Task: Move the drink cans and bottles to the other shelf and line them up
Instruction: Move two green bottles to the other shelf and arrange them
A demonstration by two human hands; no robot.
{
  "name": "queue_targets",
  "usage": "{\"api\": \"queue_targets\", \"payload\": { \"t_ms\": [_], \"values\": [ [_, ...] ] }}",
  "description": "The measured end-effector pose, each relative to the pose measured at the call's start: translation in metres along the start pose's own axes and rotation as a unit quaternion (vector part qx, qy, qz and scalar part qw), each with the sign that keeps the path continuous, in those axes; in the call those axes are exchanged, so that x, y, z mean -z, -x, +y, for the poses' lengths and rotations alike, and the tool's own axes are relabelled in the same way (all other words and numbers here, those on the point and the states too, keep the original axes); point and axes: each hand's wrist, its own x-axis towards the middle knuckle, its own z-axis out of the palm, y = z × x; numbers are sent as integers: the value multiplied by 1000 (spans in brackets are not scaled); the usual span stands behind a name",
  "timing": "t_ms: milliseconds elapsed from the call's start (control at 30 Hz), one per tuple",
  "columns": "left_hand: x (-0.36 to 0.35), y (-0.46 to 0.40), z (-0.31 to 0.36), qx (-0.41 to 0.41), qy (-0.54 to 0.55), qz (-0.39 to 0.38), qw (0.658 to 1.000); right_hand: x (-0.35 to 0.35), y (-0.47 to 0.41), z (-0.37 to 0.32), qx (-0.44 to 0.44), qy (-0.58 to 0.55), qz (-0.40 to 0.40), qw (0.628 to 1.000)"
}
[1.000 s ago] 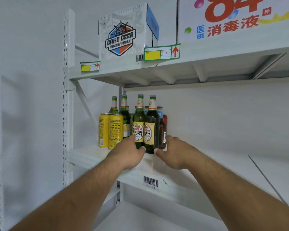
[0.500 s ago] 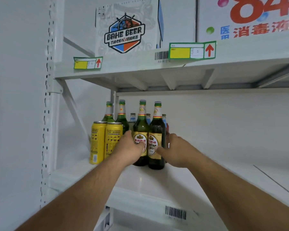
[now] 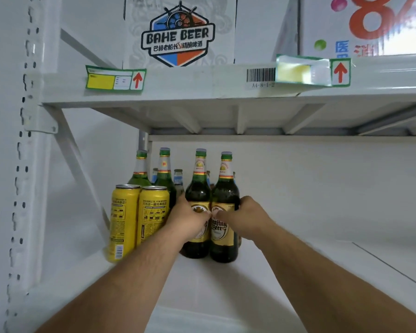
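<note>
Two dark bottles stand upright and touching at lower centre of the frame: the left bottle (image 3: 197,200) is gripped at label height by the left hand (image 3: 187,218), the right bottle (image 3: 226,203) by the right hand (image 3: 238,216), with the thumbs nearly meeting between them. Just to the left, two yellow cans (image 3: 137,219) are set side by side; behind, more bottles (image 3: 165,174) are partly hidden. All rest on the shelf (image 3: 286,272), under the upper shelf (image 3: 202,80) that carries a box (image 3: 178,32). The bottles are best lifted straight up and kept upright, so that the cans and the rear row are not knocked.
</note>
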Motion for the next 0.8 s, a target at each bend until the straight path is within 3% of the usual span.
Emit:
{"api": "queue_targets", "payload": {
  "t_ms": [800],
  "values": [
    [-4,-7,-13,3,35,1,999,-14,-16,11,-43,-79,65,994]
  ]
}}
